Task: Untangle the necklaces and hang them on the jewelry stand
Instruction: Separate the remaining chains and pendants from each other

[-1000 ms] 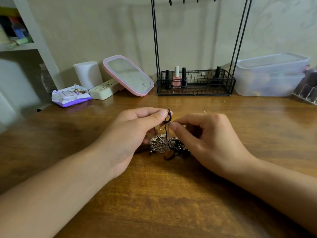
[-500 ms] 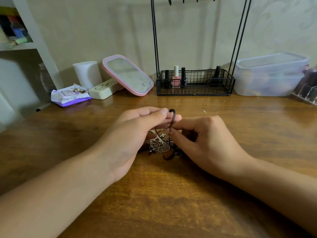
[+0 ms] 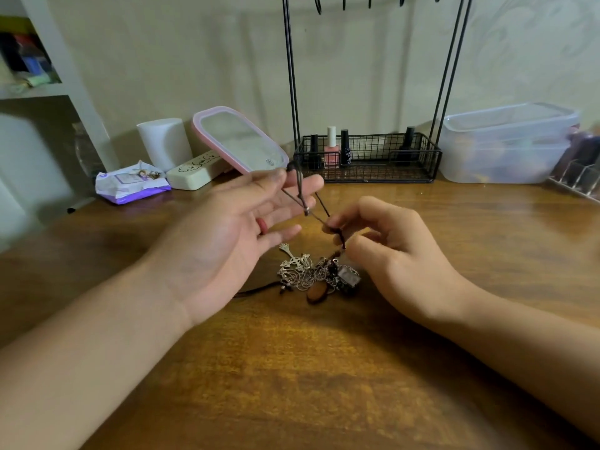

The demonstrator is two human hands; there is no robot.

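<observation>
A tangled heap of necklaces (image 3: 316,276) lies on the wooden table (image 3: 292,368), with silver chains, a silver cross, a brown oval pendant and a clear stone. A dark cord (image 3: 303,199) rises from the heap. My left hand (image 3: 233,235) is raised palm-up and pinches the cord's upper end between thumb and forefinger. My right hand (image 3: 383,248) pinches the same cord lower down, just above the heap. The black wire jewelry stand (image 3: 367,157) is at the back, its hooks at the top edge of the view.
Nail polish bottles (image 3: 331,147) sit in the stand's wire basket. A pink-rimmed mirror (image 3: 240,141), white cup (image 3: 164,141), cream case (image 3: 194,170) and wipes pack (image 3: 130,185) stand back left. A clear plastic box (image 3: 506,144) and acrylic organiser (image 3: 578,180) are back right.
My left hand has lifted and turned palm-up, pulling the cord's end up and away. My right hand shifted right, and the heap is now uncovered.
</observation>
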